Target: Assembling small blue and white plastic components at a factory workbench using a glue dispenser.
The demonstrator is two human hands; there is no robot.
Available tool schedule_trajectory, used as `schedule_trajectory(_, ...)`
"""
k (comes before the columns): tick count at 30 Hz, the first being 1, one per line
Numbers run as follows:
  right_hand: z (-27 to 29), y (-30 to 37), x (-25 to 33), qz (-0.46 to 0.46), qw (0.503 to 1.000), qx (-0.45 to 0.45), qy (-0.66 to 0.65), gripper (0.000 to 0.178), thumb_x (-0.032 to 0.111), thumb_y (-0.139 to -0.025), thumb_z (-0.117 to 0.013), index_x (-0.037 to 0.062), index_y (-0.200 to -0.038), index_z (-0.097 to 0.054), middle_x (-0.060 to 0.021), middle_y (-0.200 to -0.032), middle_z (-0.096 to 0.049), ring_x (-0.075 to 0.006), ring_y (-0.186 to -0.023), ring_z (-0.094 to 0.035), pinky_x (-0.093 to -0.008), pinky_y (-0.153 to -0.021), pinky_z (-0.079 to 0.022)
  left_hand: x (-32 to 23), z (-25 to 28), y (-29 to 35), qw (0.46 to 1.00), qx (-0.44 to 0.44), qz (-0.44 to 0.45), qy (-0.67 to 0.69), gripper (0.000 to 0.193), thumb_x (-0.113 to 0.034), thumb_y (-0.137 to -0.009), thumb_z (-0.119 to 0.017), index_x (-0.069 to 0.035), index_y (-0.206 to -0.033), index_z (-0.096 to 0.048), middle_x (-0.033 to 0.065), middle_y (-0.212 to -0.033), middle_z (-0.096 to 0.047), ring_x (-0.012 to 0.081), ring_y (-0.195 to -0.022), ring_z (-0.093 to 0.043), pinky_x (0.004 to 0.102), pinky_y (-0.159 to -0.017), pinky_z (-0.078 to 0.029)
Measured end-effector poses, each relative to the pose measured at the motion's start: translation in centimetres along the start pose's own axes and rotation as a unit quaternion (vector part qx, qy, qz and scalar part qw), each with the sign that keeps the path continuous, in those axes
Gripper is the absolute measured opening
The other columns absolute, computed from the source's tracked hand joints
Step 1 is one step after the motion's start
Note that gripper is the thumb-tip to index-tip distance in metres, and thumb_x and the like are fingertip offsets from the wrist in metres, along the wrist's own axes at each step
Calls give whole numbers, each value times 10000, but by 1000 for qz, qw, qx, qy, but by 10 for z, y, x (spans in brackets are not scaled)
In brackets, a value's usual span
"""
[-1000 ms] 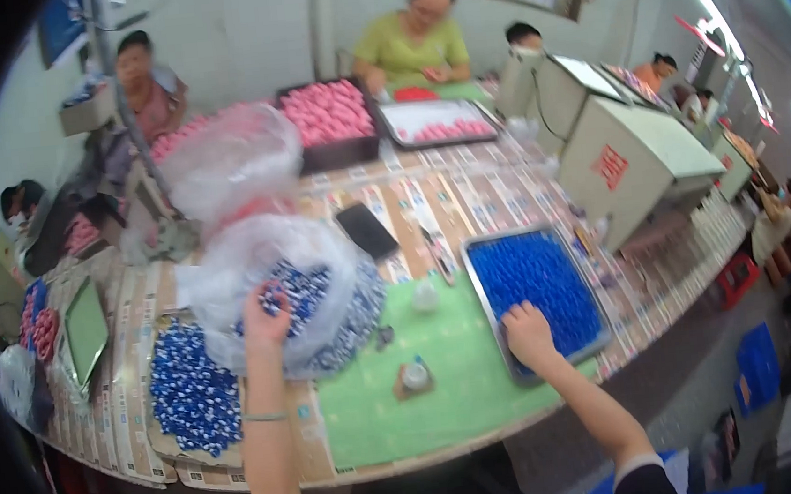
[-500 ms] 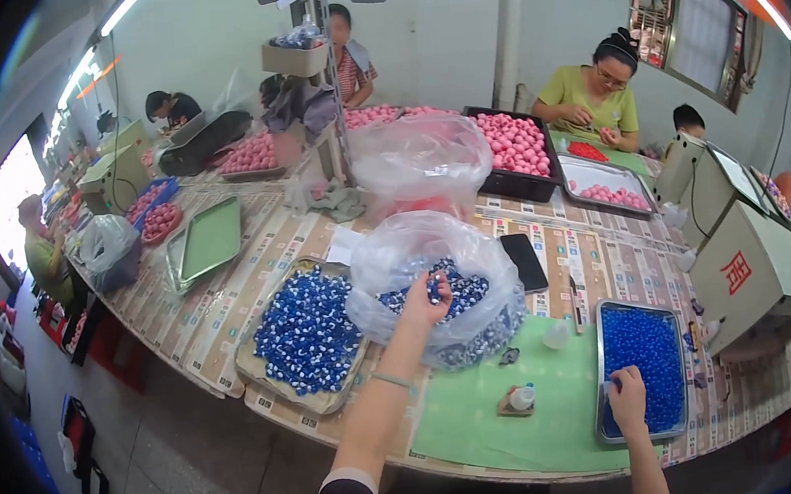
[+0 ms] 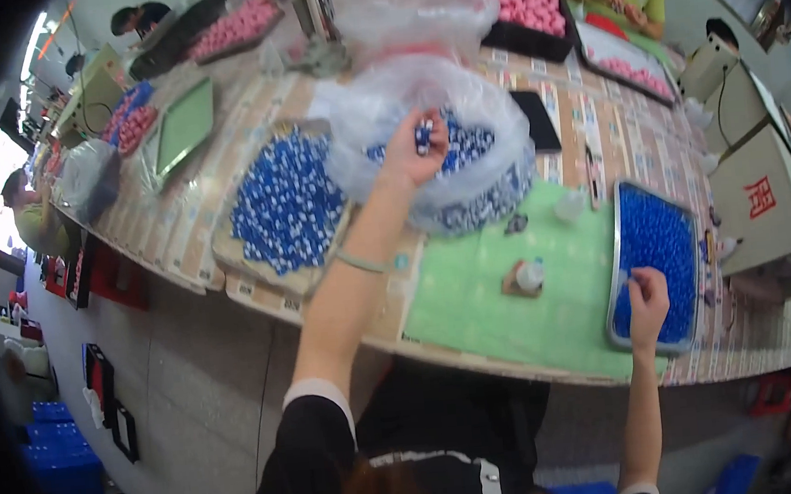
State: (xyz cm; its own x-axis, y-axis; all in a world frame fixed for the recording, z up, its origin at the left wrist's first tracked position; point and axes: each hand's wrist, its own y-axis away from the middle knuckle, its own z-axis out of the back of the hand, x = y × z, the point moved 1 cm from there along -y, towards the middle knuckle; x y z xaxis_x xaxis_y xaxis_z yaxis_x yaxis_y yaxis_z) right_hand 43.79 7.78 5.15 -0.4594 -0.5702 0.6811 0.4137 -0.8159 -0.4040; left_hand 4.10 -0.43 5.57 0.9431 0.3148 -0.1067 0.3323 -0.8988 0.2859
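Note:
My left hand is over the mouth of a clear plastic bag, its fingers curled round several small blue-and-white pieces. More such pieces fill the bag beneath it. Left of the bag, a tray is heaped with the same blue-and-white pieces. My right hand is at the left side of a metal tray of plain blue beads. Thumb and fingers are pinched together there; what they hold, if anything, is too small to make out.
A green mat lies between the hands, bearing a small clear bottle on a block and a clear cup. Behind are a black phone and a pen. A boxy machine stands right; co-workers sit beyond trays of pink balls.
The view has tipped downward, so the table sits higher in the picture and more of my arms shows. My left hand stays over the bag, my right at the blue bead tray.

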Motion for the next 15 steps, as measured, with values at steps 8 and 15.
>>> schedule_trajectory(8,-9,35,29,-184,941,108,-263,177,-27,-773,-508,-16,-949,-525,-38,-815,-550,-92,-771,-527,-201,-691,-411,71,39,116,988,23,148,-28,202,-193,-876,-412,-24,-979,-449,30,-758,-455,80,-594,-390,159,-406,-308)
schedule_trajectory(15,-39,55,50,-308,863,135,-378,187,-19,-774,-507,-19,-961,-519,-69,-815,-563,-132,-746,-540,-231,-685,-429,115,58,146,977,-87,192,-39,275,-265,-875,-419,-38,-1029,-441,21,-715,-458,88,-570,-416,157,-397,-353)
